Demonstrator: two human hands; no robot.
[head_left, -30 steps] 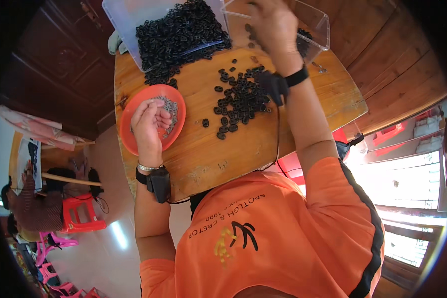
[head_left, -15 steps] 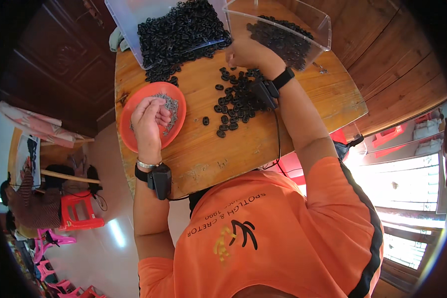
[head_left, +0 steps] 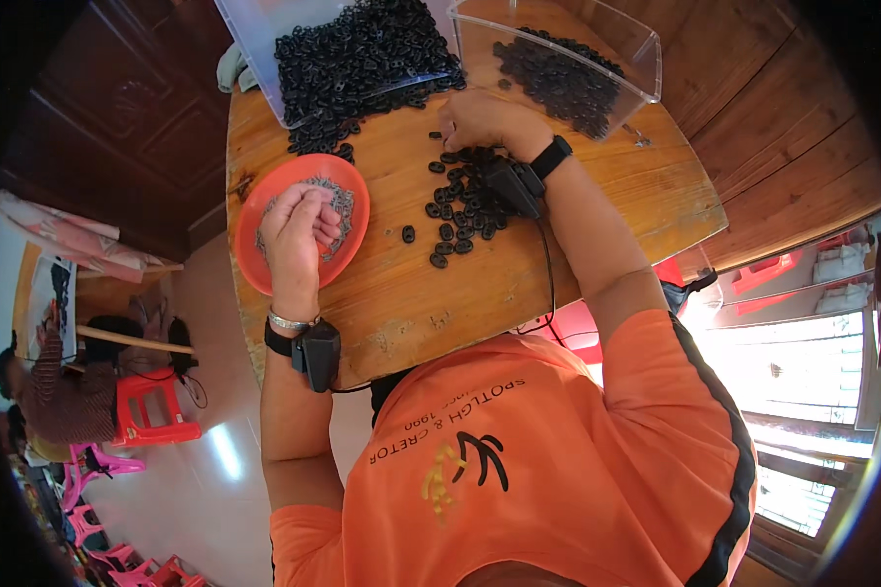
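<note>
My left hand (head_left: pixel 301 220) hovers over an orange-red bowl (head_left: pixel 251 262) at the left of the table, its fingers curled in and the thumb against them. Small grey metal pieces (head_left: pixel 342 203), too small to name, lie in the bowl. To the right, my right hand (head_left: pixel 485 121) is at the far end of a loose pile of black oval parts with holes (head_left: pixel 460 210). Its fingers are bent together and point left and down. Whatever either hand holds is hidden.
A clear bin (head_left: pixel 252 61) at the back left spills black parts onto the wooden table (head_left: pixel 382 323). Another clear bin (head_left: pixel 646 61) with black parts stands back right. One black part (head_left: pixel 408 235) lies apart. Far left, a person (head_left: pixel 69 391) is near a red stool (head_left: pixel 157 406).
My right hand has come slightly nearer to me, away from the right bin and toward the black pile. The left hand stays over the bowl, still curled. The view has shifted slightly.
</note>
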